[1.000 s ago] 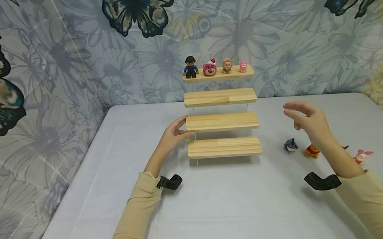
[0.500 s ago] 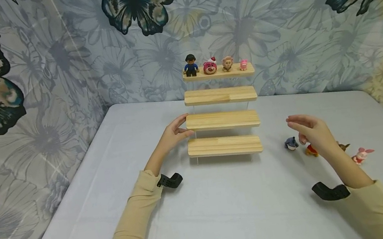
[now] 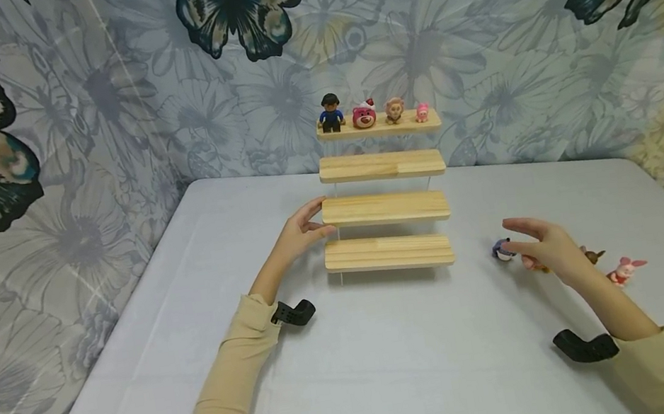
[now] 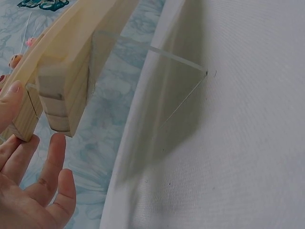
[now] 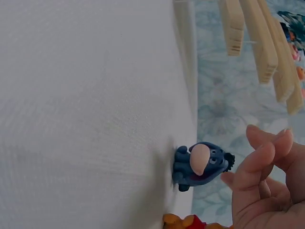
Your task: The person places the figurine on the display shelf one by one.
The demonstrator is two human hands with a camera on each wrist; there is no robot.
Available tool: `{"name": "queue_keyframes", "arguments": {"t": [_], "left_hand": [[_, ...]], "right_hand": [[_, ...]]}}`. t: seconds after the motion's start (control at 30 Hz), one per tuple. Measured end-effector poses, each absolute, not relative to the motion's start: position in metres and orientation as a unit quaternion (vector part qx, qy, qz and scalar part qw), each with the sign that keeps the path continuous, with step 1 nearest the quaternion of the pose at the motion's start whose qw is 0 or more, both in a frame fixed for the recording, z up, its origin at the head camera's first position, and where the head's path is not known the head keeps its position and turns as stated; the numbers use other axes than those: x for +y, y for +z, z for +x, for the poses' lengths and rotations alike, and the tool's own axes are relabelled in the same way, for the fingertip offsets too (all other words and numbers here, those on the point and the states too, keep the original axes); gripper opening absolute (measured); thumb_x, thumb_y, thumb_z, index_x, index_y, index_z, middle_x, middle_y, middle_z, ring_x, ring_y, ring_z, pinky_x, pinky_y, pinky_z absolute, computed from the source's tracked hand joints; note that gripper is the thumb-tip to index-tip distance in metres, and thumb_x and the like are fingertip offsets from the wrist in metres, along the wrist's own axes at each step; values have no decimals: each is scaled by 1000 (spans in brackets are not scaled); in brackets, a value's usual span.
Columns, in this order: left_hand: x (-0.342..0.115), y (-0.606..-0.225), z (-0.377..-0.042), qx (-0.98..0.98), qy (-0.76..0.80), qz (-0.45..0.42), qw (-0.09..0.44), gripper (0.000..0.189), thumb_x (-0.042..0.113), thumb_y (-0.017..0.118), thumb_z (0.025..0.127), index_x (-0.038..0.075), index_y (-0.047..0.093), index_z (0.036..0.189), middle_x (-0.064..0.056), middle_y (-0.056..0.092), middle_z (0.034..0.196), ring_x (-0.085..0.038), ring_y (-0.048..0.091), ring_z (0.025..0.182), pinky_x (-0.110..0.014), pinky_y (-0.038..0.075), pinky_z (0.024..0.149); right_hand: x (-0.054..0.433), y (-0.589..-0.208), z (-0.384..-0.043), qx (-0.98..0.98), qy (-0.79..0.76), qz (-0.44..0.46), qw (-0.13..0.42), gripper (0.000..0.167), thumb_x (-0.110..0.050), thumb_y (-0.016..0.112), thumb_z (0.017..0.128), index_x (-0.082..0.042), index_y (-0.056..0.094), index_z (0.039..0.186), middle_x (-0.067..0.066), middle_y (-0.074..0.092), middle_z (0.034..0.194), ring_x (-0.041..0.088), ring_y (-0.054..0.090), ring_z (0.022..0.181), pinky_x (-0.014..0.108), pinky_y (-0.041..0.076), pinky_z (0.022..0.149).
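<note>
A stepped wooden display shelf (image 3: 385,209) with clear supports stands on the white table. My left hand (image 3: 296,236) grips the left end of its third board from the top, thumb and fingers on opposite sides of the wood. To the right, my right hand (image 3: 547,250) hovers over the small toys, thumb and forefinger spread, holding nothing. Just beyond its fingers sits a blue Eeyore figurine (image 5: 200,164), upright on the cloth. A Winnie the Pooh figurine (image 5: 183,222) is partly hidden beneath that hand.
On the top board stand a toy man (image 3: 331,115), a pink bear (image 3: 364,116), a beige figurine (image 3: 395,110) and a small pink figurine (image 3: 422,112). A brown figurine (image 3: 592,255) and a Piglet figurine (image 3: 625,271) are beside the right forearm. Patterned fabric hangs behind.
My right hand has come down toward the Eeyore figurine, and its thumb and forefinger have spread apart. The left hand keeps its place on the shelf.
</note>
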State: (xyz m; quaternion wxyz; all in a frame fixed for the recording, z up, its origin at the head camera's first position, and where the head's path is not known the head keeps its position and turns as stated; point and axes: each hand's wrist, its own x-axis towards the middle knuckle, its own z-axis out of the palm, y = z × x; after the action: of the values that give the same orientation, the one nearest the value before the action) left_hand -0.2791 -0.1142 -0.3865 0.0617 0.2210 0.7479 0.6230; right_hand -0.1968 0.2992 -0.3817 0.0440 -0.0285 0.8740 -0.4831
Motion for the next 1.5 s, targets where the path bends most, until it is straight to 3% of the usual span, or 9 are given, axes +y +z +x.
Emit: {"name": "queue_keyframes", "arguments": {"t": [0.07, 0.13, 0.4, 0.93, 1.07, 1.2, 1.3, 1.37, 1.5], "left_hand": [[-114, -392, -282, 752, 620, 216, 57, 66, 7, 63, 84, 3, 29, 140, -15, 27, 141, -28, 54, 97, -33, 45, 82], [-114, -394, -283, 754, 618, 216, 52, 65, 8, 64, 84, 5, 30, 140, -14, 27, 141, -26, 55, 97, -33, 45, 82], [-114, -396, -285, 752, 618, 224, 48, 65, 7, 64, 84, 4, 29, 139, -15, 27, 141, -28, 55, 96, -34, 44, 83], [-113, -370, -262, 756, 613, 221, 65, 63, 2, 59, 86, -3, 25, 139, -22, 24, 141, -36, 51, 100, -36, 43, 84], [-113, -374, -267, 753, 618, 218, 62, 64, 4, 62, 85, -1, 27, 139, -20, 26, 141, -34, 52, 98, -38, 44, 84], [-114, -387, -278, 755, 618, 214, 54, 65, 7, 64, 84, 2, 29, 139, -16, 28, 140, -30, 54, 96, -35, 45, 82], [-115, -394, -283, 754, 618, 216, 53, 66, 9, 64, 84, 3, 29, 140, -16, 27, 141, -30, 54, 97, -36, 44, 83], [-115, -394, -283, 751, 620, 219, 56, 66, 8, 63, 84, 2, 28, 140, -17, 25, 141, -32, 53, 98, -37, 43, 84], [-115, -394, -282, 753, 618, 220, 54, 66, 9, 63, 85, 3, 28, 140, -16, 25, 142, -29, 54, 97, -36, 43, 85]], "right_hand": [[300, -384, -197, 882, -467, -29, 47, 63, -26, 62, 86, 6, 34, 133, 26, 47, 113, 11, 46, 44, 26, 37, 38], [300, -385, -197, 888, -457, -28, 51, 64, -27, 63, 86, 5, 34, 134, 29, 44, 116, 11, 46, 44, 26, 35, 38], [300, -390, -197, 900, -427, -35, 75, 66, -22, 63, 86, 8, 30, 135, 31, 39, 119, 12, 52, 51, 27, 46, 50], [301, -396, -198, 924, -375, -24, 69, 68, -29, 62, 86, 8, 31, 134, 34, 40, 117, 16, 54, 50, 27, 45, 50], [301, -396, -199, 927, -368, -27, 63, 64, -26, 61, 87, 9, 33, 133, 31, 47, 108, 17, 54, 49, 27, 45, 50], [300, -396, -200, 930, -362, -35, 62, 58, -20, 59, 88, 11, 35, 130, 17, 56, 80, 17, 53, 48, 27, 44, 50], [300, -396, -200, 930, -361, -36, 66, 56, -19, 59, 88, 12, 36, 129, 9, 55, 68, 17, 52, 48, 26, 43, 50], [300, -396, -200, 930, -360, -35, 67, 57, -19, 59, 88, 12, 36, 129, 13, 56, 72, 17, 52, 49, 26, 43, 51], [300, -397, -198, 931, -357, -38, 62, 57, -19, 60, 87, 13, 37, 128, 27, 52, 96, 17, 53, 49, 26, 43, 49]]}}
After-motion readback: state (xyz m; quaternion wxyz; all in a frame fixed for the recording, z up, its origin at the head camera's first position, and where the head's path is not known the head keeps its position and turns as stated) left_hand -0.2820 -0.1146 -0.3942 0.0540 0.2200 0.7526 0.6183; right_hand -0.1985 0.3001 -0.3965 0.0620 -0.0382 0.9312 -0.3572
